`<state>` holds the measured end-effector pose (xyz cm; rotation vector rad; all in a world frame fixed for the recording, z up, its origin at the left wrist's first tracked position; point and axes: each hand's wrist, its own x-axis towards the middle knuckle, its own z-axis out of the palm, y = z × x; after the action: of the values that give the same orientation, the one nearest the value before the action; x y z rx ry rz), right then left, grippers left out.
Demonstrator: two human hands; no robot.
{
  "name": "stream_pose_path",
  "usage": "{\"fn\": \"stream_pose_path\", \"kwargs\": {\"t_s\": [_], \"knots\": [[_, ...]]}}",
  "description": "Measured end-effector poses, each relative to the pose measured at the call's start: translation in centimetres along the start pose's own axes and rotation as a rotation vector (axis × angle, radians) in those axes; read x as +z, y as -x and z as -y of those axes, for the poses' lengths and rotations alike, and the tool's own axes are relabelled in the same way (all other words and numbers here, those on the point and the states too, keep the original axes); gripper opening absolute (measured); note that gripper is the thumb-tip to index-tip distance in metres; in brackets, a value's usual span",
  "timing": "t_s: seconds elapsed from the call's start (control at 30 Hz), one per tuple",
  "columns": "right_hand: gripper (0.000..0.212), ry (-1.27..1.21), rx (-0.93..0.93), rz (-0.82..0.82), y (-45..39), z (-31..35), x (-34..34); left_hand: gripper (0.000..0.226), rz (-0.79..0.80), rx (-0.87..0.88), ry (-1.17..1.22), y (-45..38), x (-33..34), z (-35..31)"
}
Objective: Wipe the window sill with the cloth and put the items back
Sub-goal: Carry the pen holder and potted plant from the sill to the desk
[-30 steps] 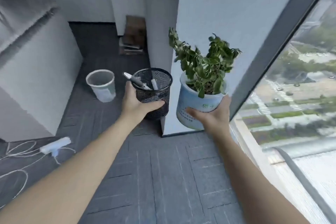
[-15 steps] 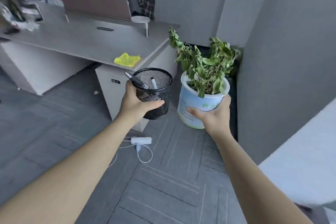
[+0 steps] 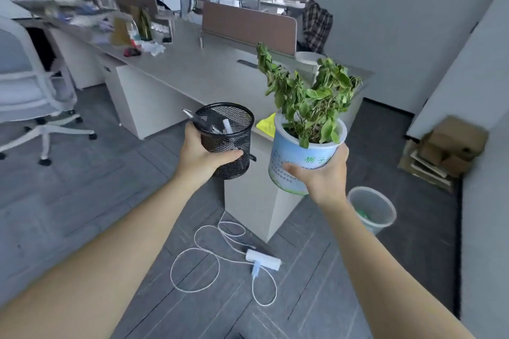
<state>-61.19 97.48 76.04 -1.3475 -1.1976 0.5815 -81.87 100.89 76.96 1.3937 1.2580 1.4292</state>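
The left hand (image 3: pixel 203 157) wraps tight around the black mesh pen cup (image 3: pixel 227 140). The right hand (image 3: pixel 321 173) grips the plant pot (image 3: pixel 300 157) low so it stays upright. Both are up off the counter (image 3: pixel 209 74) ahead, probably to be set down. The yellow cloth (image 3: pixel 266 124) lies just beyond, between the hands.

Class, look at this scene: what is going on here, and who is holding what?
A person stands in an office, carrying two things above the floor. The left hand grips a black mesh pen holder with pens inside. The right hand holds a potted plant. A yellow cloth lies on the desk just behind them.
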Motion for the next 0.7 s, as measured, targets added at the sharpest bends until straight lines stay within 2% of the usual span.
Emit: {"fn": "stream_pose_path", "kwargs": {"t_s": [0.13, 0.43, 0.7], "knots": [[0.073, -0.048, 0.019, 0.026, -8.1, -1.3, 3.7, 0.073, -0.051, -0.007, -0.008, -7.9, 0.5, 1.1], [0.077, 0.01, 0.118, 0.059, -20.6, -5.9, 11.9, 0.073, -0.066, -0.094, -0.029, -22.1, 1.5, 6.7], [0.076, 0.026, 0.211, -0.031, -32.5, -12.6, 21.3, 0.079, 0.054, -0.141, -0.065, -39.2, 3.0, 15.1]]}}
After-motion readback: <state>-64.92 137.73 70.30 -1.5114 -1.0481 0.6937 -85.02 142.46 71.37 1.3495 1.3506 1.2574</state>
